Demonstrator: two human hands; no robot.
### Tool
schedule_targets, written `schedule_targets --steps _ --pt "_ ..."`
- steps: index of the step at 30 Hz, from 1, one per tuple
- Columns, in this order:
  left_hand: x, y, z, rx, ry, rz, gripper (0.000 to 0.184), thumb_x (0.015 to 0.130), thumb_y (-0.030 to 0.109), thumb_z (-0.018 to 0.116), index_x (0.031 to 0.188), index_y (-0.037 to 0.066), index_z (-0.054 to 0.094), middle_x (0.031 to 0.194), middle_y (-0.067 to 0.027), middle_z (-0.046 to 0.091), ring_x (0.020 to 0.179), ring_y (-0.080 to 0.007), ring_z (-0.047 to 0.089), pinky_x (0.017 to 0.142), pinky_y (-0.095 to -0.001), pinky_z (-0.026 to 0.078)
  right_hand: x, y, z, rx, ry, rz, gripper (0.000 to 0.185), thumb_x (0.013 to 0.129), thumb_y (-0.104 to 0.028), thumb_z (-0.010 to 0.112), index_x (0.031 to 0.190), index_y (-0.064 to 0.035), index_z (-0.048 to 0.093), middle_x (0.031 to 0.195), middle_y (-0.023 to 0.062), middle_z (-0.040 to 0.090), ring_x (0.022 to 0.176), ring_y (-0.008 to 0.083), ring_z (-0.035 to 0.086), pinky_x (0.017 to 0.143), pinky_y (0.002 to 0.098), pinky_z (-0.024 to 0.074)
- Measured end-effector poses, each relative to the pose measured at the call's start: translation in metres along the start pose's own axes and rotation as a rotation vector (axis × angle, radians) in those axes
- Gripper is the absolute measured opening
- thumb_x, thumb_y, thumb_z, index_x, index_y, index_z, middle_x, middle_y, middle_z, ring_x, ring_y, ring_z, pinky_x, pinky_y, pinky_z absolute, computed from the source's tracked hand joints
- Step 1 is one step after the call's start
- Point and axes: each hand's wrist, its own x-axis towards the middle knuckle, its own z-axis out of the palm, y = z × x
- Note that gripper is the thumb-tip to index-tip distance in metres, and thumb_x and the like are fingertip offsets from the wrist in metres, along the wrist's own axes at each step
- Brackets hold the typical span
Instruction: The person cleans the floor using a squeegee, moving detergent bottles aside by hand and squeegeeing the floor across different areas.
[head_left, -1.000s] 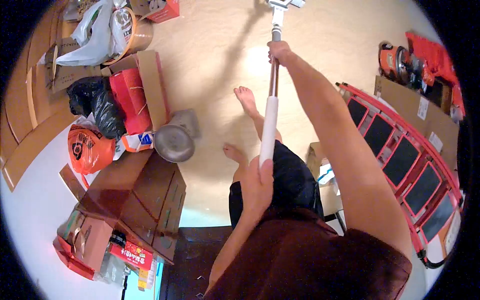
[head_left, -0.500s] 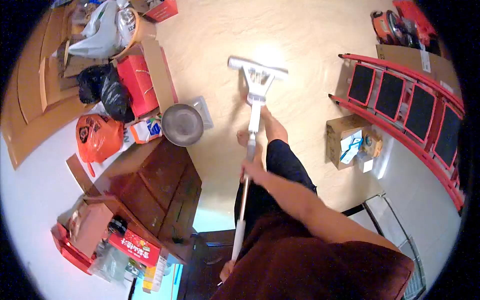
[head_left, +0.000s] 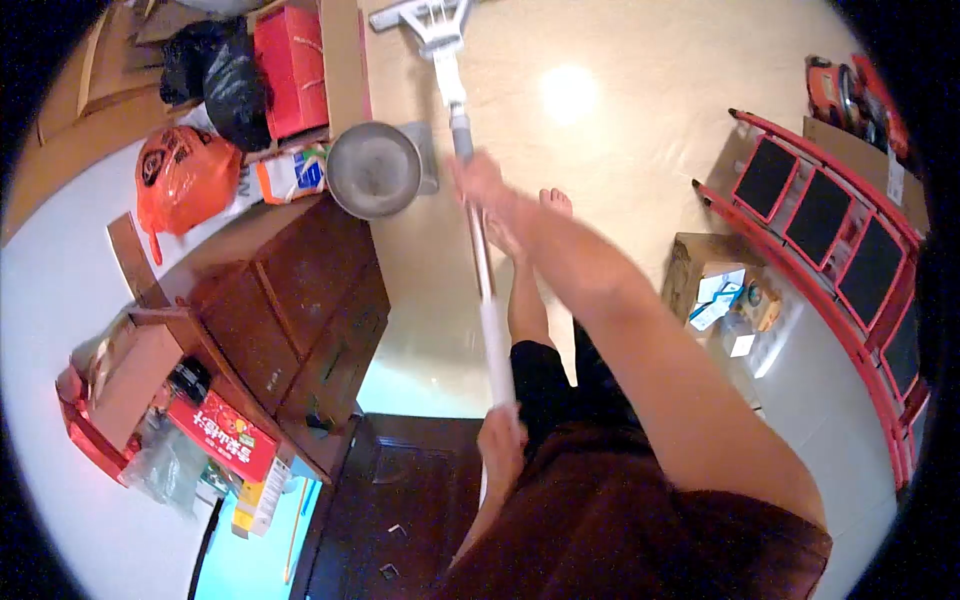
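Observation:
A mop [head_left: 488, 330] with a white-and-silver pole runs up the middle of the head view. Its wide white head [head_left: 425, 22] lies on the floor at the top edge and is partly cut off there. My right hand [head_left: 480, 183] is wrapped round the grey upper part of the pole, the arm stretched forward. Lower down, my left hand [head_left: 502, 440] grips the white part of the pole near my body. Bare feet and dark shorts show beside the pole.
A frying pan [head_left: 374, 170] sits at the corner of a brown wooden cabinet [head_left: 290, 300] on the left, near bags [head_left: 190, 175] and a red box [head_left: 290, 70]. On the right stand a red stepladder [head_left: 825, 225] and an open cardboard box [head_left: 690, 270]. Pale floor [head_left: 610, 150] lies ahead.
The mop head has moved forward and left, to the top edge. My right hand has reached further out with the pole, and my left hand has come forward too. The view has shifted.

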Motion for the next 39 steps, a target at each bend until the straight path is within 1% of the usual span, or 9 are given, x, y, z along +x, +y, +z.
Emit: schedule_targets --steps 6,8,9,19,26,27,28,33,39 --pt "-0.030 0.023 0.003 -0.046 -0.027 -0.152 0.035 0.095 0.032 0.042 0.088 0.001 0.057 0.062 -0.0022 0.047 0.054 -0.0095 0.041 0.048 -0.0268 0.033 -0.008 0.021 -0.012 -0.071 -0.171 -0.003 0.044 0.085 -0.038 0.053 0.079 0.0048 0.057 0.060 0.0141 0.062 0.055 0.0257 0.065 0.053 0.0370 0.0521" --pt "-0.070 -0.010 -0.022 -0.185 -0.015 -0.390 0.037 0.094 0.034 0.044 0.087 0.000 0.056 0.063 -0.0025 0.047 0.053 -0.0117 0.041 0.048 -0.0289 0.033 -0.069 0.061 -0.001 -0.029 -0.121 0.115 0.053 0.084 -0.039 0.055 0.115 0.0033 0.047 0.084 0.0227 0.064 0.070 0.0334 0.066 0.069 0.0409 0.0529" --pt "-0.100 -0.038 -0.021 0.177 0.169 -0.130 0.039 0.094 0.035 0.045 0.082 0.000 0.055 0.061 -0.0036 0.047 0.053 -0.0130 0.041 0.048 -0.0310 0.033 -0.100 0.086 0.005 0.006 -0.145 0.148 0.051 0.084 -0.037 0.055 0.115 0.0032 0.045 0.083 0.0216 0.063 0.068 0.0322 0.065 0.066 0.0403 0.0529" --pt "-0.251 -0.090 -0.063 0.303 0.247 -0.537 0.046 0.094 0.036 0.044 0.065 0.001 0.048 0.053 -0.0081 0.044 0.052 -0.0149 0.040 0.047 -0.0380 0.032 -0.280 0.207 0.023 0.419 -0.243 0.658 0.034 0.083 -0.021 0.058 0.101 0.0018 0.039 0.060 0.0089 0.051 0.047 0.0211 0.057 0.042 0.0356 0.0520" --pt "-0.036 -0.013 0.020 0.297 0.052 0.074 0.041 0.093 0.029 0.046 0.065 -0.002 0.049 0.054 -0.0088 0.043 0.053 -0.0147 0.042 0.048 -0.0366 0.035 -0.018 0.100 -0.092 0.141 0.076 0.103 0.040 0.090 -0.039 0.051 0.070 -0.0039 0.052 0.054 0.0089 0.055 0.051 0.0229 0.058 0.051 0.0384 0.0481" --pt "-0.002 0.015 0.044 0.521 0.079 0.443 0.036 0.095 0.028 0.045 0.071 0.001 0.050 0.056 -0.0046 0.046 0.053 -0.0145 0.046 0.044 -0.0340 0.036 0.027 0.072 -0.123 0.096 0.144 0.061 0.045 0.091 -0.041 0.050 0.066 -0.0047 0.054 0.053 0.0089 0.056 0.051 0.0232 0.058 0.053 0.0388 0.0475" --pt "0.020 0.065 0.065 0.153 -0.090 0.191 0.032 0.096 0.027 0.045 0.077 0.002 0.050 0.061 -0.0012 0.047 0.054 -0.0123 0.043 0.045 -0.0316 0.034 0.033 0.013 -0.169 0.050 0.112 -0.005 0.046 0.091 -0.043 0.050 0.066 -0.0048 0.056 0.055 0.0083 0.057 0.051 0.0200 0.058 0.052 0.0368 0.0479" --pt "0.037 0.188 0.128 0.011 -0.214 0.345 0.034 0.097 0.031 0.044 0.076 0.004 0.048 0.063 0.0005 0.043 0.056 -0.0096 0.041 0.050 -0.0285 0.034 0.099 -0.038 -0.242 0.300 0.212 0.057 0.036 0.089 -0.034 0.054 0.090 0.0023 0.055 0.067 0.0105 0.056 0.058 0.0192 0.058 0.051 0.0358 0.0537" --pt "-0.044 0.042 0.013 0.432 -0.089 -0.023 0.026 0.092 0.023 0.047 0.076 0.003 0.050 0.065 -0.0108 0.052 0.056 -0.0263 0.051 0.051 -0.0392 0.039 -0.050 0.123 -0.133 0.473 -0.110 0.174 0.038 0.087 -0.038 0.052 0.098 -0.0018 0.055 0.086 0.0139 0.060 0.083 0.0251 0.060 0.075 0.0432 0.0481"
